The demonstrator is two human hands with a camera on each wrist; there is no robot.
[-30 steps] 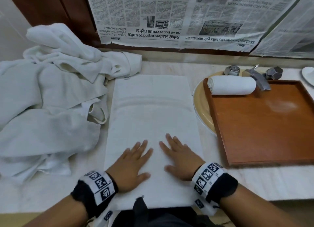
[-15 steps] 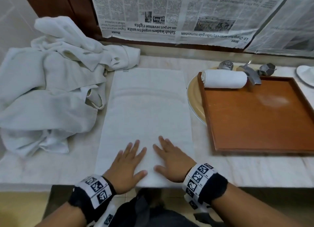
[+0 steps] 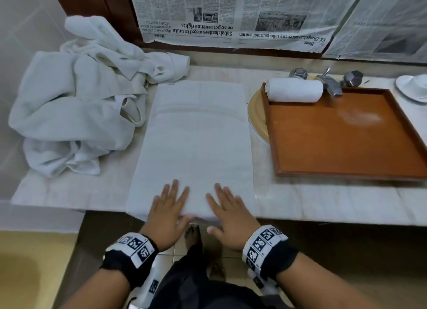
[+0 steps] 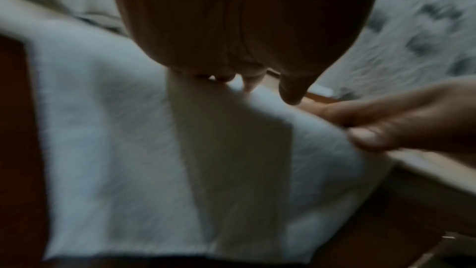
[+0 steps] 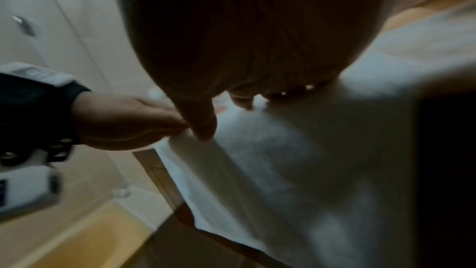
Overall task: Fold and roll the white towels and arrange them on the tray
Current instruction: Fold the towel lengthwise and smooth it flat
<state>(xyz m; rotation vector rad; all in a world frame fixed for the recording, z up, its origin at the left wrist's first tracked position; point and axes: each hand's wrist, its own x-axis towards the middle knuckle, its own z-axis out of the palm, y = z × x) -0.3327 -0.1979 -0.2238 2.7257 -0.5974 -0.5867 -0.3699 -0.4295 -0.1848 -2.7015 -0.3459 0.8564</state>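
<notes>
We have the long white folded terry towel (image 3: pixel 194 147) lying flat along the pale marble counter (image 3: pixel 323 202), its near end hanging over the front edge. Our left hand (image 3: pixel 167 210) and right hand (image 3: pixel 231 218) rest flat on that end, fingers spread, thumbs below the edge, pinching nothing. One rolled white towel (image 3: pixel 294 89) already lies at the far end of the brown wooden tray (image 3: pixel 346 172); a heap of loose white towels (image 3: pixel 76 105) waits at left. If we start rolling unevenly, the towel may skew or slide off the edge.
</notes>
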